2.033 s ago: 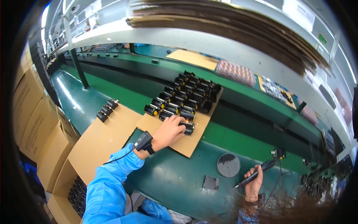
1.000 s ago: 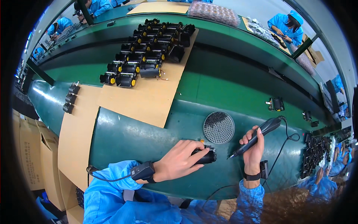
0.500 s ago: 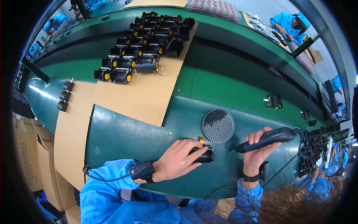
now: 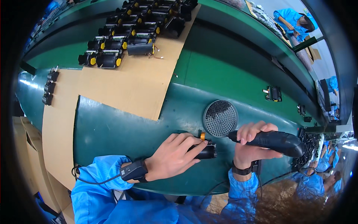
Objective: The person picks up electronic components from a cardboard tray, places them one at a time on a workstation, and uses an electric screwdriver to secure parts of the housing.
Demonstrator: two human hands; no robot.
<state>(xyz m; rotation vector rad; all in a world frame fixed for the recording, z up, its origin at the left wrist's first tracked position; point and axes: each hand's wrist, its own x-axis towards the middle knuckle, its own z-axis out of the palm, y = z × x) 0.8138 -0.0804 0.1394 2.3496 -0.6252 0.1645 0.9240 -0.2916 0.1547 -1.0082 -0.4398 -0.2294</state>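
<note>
My left hand [image 4: 173, 156] is closed on a black cylindrical part [image 4: 207, 151] lying on the green bench, with a short orange flat cable [image 4: 202, 136] sticking up at its far side. In my right hand [image 4: 249, 147] is a black electric screwdriver [image 4: 278, 142], held almost level with its nose pointing left. That nose comes up to the lower right rim of a round grey dish [image 4: 232, 125]. Small black screws [image 4: 218, 109] are heaped in the far part of the dish, over a grid of little holes. Whether the bit touches a screw is too small to tell.
Rows of black assemblies with yellow ends [image 4: 108, 59] stand on cardboard [image 4: 126, 97] at the far left. Three small black parts [image 4: 49, 88] sit further left. Another assembly [image 4: 274, 93] is at the right. A co-worker [image 4: 294, 23] sits across the bench.
My right hand has brought the screwdriver's nose up and left to the dish's edge, and the tool is more level. My left hand stays on the black part. The whole view has shifted slightly.
</note>
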